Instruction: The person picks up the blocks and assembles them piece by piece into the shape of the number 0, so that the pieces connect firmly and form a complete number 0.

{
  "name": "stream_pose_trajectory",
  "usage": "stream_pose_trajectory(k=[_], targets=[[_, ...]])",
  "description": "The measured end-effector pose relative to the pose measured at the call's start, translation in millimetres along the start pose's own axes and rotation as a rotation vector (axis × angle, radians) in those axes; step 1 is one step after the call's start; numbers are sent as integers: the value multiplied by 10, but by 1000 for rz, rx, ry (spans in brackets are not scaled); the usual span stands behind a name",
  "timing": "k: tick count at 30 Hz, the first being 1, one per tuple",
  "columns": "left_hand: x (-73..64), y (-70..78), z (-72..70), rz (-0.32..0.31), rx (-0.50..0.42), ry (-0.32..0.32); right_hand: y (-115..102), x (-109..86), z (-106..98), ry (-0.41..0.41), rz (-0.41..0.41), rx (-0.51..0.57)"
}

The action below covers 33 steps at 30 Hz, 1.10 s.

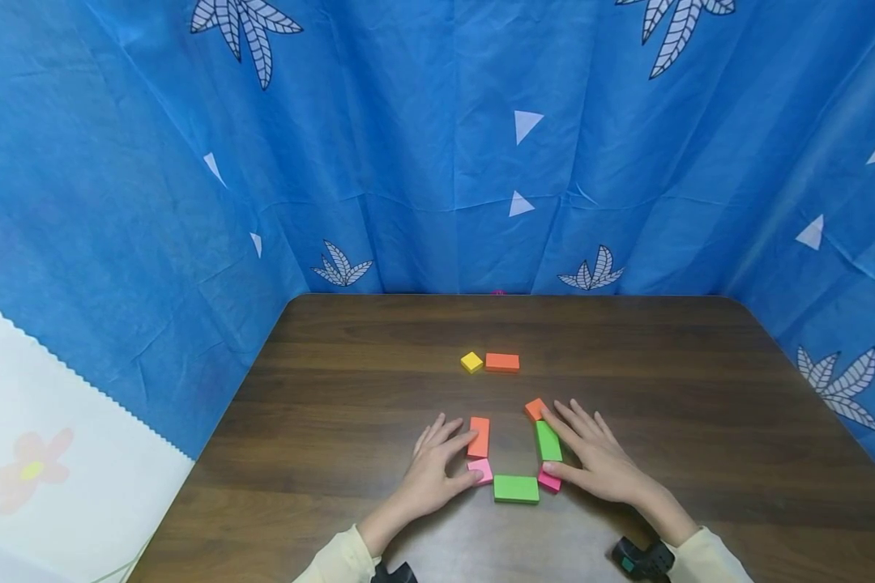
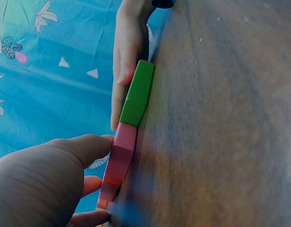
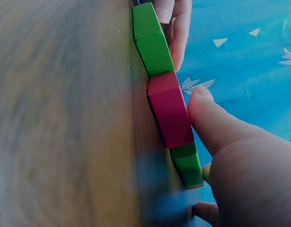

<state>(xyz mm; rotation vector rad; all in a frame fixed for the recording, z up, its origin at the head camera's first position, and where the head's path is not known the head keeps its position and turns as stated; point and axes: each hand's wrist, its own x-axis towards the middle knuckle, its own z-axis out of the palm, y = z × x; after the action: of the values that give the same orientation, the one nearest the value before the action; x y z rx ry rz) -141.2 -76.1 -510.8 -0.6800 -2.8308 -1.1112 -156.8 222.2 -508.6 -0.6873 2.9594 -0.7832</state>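
Observation:
On the wooden table, small coloured blocks form a U shape. Its left side has an orange block (image 1: 479, 437) and a pink block (image 1: 480, 470). A green block (image 1: 516, 488) lies across the front. On the right are a dark pink block (image 1: 550, 481), another green block (image 1: 548, 441) and a small orange block (image 1: 535, 409). The left hand (image 1: 432, 474) has its thumb at the pink block and its forefinger on the orange one. With fingers spread, the right hand (image 1: 601, 461) rests its thumb at the dark pink block, forefinger beside the small orange block.
Behind the U, a yellow block (image 1: 471, 362) and an orange-red block (image 1: 502, 362) lie side by side. The brown table (image 1: 335, 348) ends at a blue curtain (image 1: 423, 146). A black wrist device (image 1: 642, 559) shows by the right sleeve.

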Motion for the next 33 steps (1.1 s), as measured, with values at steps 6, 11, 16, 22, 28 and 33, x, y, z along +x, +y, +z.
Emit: stream_pose_trajectory(k=[6,11,16,22,28,33], targets=[[54,26,-53,8,-35,18,2,-6,-3,9,-11,-8],[300,56,-190,-50,-62,111,10,-5,-1,7,-6,-13],[706,-27,-299,-145,-73,205,14,0,5,9,-7,-12],[1088,-219,-284,-296,-125,235,5,5,37,12,-20,0],[1288,-305,-188,-358,-134,229,1,1,32,10,-10,-3],[1389,-283,-116,-395,-134,238,-1,2,13,12,-4,1]])
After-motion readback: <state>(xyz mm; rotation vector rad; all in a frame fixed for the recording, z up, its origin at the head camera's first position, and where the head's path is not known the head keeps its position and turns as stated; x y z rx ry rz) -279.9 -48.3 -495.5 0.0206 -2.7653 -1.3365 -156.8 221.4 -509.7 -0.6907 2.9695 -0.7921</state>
